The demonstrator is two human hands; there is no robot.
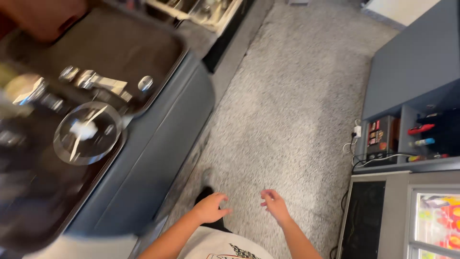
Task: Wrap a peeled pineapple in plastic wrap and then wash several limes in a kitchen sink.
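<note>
Above speckled floor (287,96), left hand (211,208) and right hand (275,204) hang empty, fingers loosely curled, nothing grasped; dark countertop (120,48) lies left of the fingers.

Bare forearms, white shirt (220,245) (dark checkered print), dark trousers (207,195), grey shoe (207,175)

Bench (158,144) at left heavily motion-blurred; its dark tray (143,43) runs off the top and left edges. Round glass object (87,133) and metal pieces (103,84) on it smeared, kind not readable. Both forearms cut by bottom edge. Left hand (211,207) and right hand (274,204) soft; finger detail unclear. Shelf items (421,129) at right too small to identify.
</note>
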